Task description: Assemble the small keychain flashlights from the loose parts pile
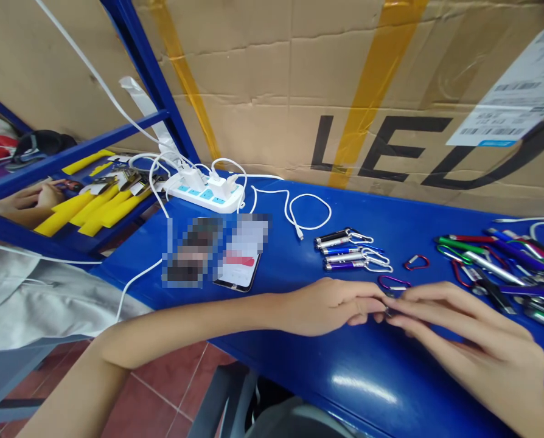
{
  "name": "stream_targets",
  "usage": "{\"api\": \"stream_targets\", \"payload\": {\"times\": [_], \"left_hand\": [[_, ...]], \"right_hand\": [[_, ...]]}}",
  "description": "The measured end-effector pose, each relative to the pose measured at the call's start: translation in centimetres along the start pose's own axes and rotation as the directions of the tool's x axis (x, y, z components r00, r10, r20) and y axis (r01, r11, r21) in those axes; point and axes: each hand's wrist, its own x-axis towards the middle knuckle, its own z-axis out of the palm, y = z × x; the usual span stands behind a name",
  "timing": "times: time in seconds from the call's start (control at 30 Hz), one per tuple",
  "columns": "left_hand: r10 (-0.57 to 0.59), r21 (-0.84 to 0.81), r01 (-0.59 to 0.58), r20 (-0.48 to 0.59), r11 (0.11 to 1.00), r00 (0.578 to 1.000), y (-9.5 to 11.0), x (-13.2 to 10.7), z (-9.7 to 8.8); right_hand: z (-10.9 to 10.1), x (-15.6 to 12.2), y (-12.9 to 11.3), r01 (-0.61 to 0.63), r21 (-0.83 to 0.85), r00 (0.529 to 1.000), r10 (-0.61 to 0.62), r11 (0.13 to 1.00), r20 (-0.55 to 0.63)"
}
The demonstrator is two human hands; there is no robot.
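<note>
My left hand [329, 307] reaches across the blue table [281, 359], thumb and fingers pinched. The fingertips of my right hand [477, 340] meet them, also in a pinch. Between them shows a small dark metallic bit [387, 311], mostly covered, so I cannot make out its kind. Just beyond the fingertips is a purple carabiner [394, 286], and farther back lies a red carabiner [417, 263]. Several small pen-like torches with silver carabiner clips [345, 250] rest in a row behind my left hand. To the right spreads a pile of loose coloured torches [504, 267].
Two phones, one with a lit screen [238, 261], lie left of the torches. A white power strip [208, 193] with plugs and cables stands behind them. A large cardboard box [263, 79] walls off the back. Another person's hands [41, 198] and yellow strips [103, 207] are at far left.
</note>
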Motion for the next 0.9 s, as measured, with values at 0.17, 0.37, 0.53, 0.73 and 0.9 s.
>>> {"api": "stream_targets", "payload": {"times": [0.17, 0.37, 0.53, 0.73, 0.9], "left_hand": [[0.033, 0.087, -0.030, -0.038, 0.996, 0.999, -0.8, 0.1, 0.2], [0.090, 0.200, -0.072, -0.080, 0.977, 0.993, -1.4, 0.0, 0.3], [0.112, 0.293, -0.076, -0.109, 0.953, 0.988, -2.2, -0.4, 0.6], [0.082, 0.413, -0.013, -0.149, 0.910, 0.985, -2.9, -0.7, 0.9], [0.130, 0.424, -0.037, -0.191, 0.905, 0.973, -3.1, -0.8, 1.0]], "right_hand": [[0.0, 0.5, 0.2, 0.028, -0.035, 0.999, -0.029, 0.999, -0.032], [0.4, 0.8, 0.5, 0.047, 0.001, 0.999, -0.047, 0.999, -0.024], [0.8, 0.9, 0.2, 0.059, -0.008, 0.998, -0.059, 0.998, -0.009], [0.9, 1.4, 0.0, -0.068, 0.027, 0.996, 0.069, 0.997, -0.059], [0.8, 1.2, 0.3, -0.215, 0.177, 0.974, 0.225, 0.960, -0.038]]}}
